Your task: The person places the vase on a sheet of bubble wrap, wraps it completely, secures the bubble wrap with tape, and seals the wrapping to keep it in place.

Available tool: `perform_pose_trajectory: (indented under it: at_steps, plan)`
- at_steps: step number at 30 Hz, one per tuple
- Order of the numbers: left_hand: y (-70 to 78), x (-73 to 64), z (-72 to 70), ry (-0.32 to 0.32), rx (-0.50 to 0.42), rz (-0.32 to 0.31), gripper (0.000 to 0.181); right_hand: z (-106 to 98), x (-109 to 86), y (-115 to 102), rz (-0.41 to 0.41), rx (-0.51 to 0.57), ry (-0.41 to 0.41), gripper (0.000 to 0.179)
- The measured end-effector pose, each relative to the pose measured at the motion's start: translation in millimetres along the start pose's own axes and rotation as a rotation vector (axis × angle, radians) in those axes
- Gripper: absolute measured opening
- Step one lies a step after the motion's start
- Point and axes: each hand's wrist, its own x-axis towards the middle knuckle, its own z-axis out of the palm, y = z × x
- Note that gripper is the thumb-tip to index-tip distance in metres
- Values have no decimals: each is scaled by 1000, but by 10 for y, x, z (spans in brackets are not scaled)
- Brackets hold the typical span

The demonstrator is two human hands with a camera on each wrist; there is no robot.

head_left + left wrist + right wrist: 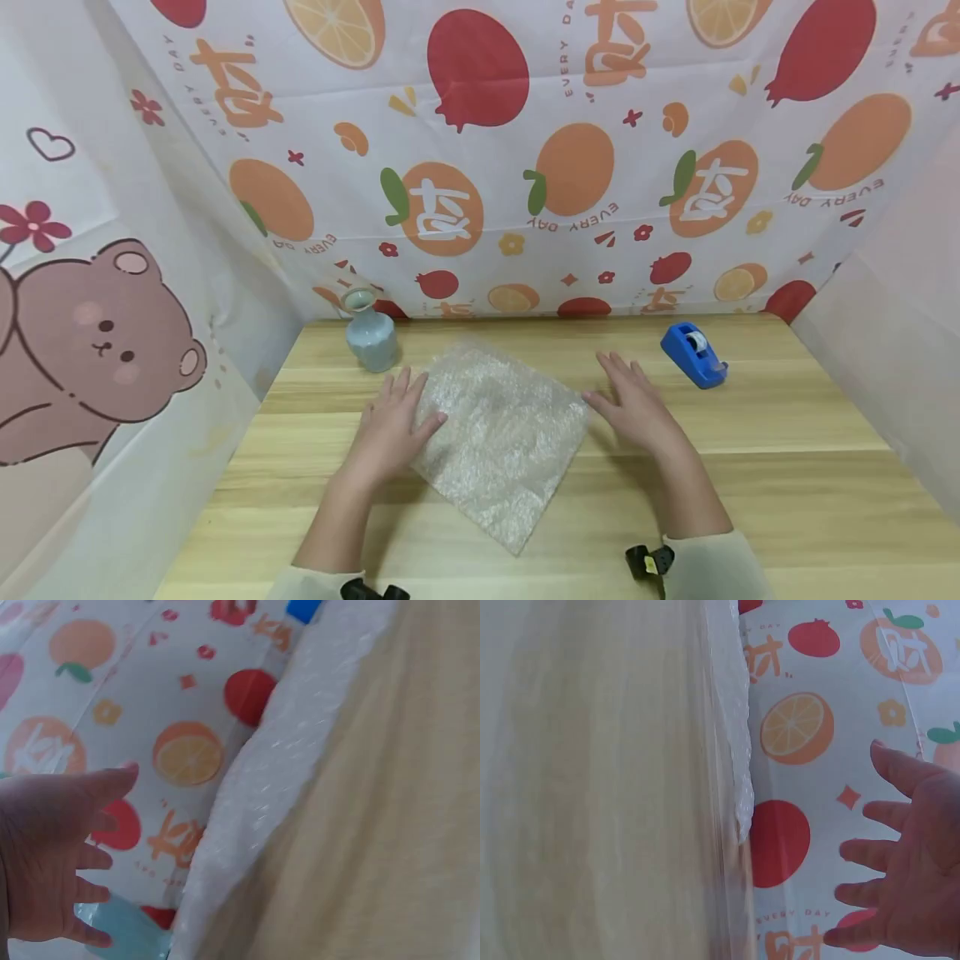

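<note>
A sheet of clear bubble wrap (502,442) lies flat on the wooden table, turned so one corner points toward me. My left hand (392,427) is over its left edge, fingers spread and holding nothing. On the other side my right hand (633,408) is beside the sheet's right corner, fingers extended, also with nothing in it. Both wrist views show the left hand (52,855) and the right hand (907,862) with straight, parted fingers. Whether any fingertip touches the wrap cannot be told.
A pale blue-grey vase (372,337) stands upright at the table's back left, just beyond my left fingers. At the back right sits a blue tape dispenser (694,356) with a roll in it. A fruit-printed cloth (480,275) hangs behind the wooden table (787,492).
</note>
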Motion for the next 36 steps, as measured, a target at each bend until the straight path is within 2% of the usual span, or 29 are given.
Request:
perform_pose_trajectory:
  at_steps: [3,7,10,16,21,27,31,34,36]
  plan:
    - [58,-55,82,-42,37,26,70,30,29,-32,-52,28,-46,71]
    - [85,-156,199,-136,111,45,65,92,64,-60,-112,67,-141,66]
    - [100,-195,248,-169,133,61,63,113,89,-95,-118,70,-186,65]
    - [132,-185,284,-191,141,100,67,118,140,-145,-88,46,-260,62]
    - [157,-86,249,-234,131,155,68,138,263,-164,-52,-11,-295,56]
    - [179,58,221,-333,49,172,67,232,462,-141,54,-87,-271,38]
    - [176,210,215,-392,39,213,68,263,568,-101,95,-130,-240,26]
    - [130,345,206,-425,-9,210,68,272,622,-47,91,-154,-217,26]
    - [80,433,213,-415,-29,197,69,275,640,-3,103,-142,-204,26]
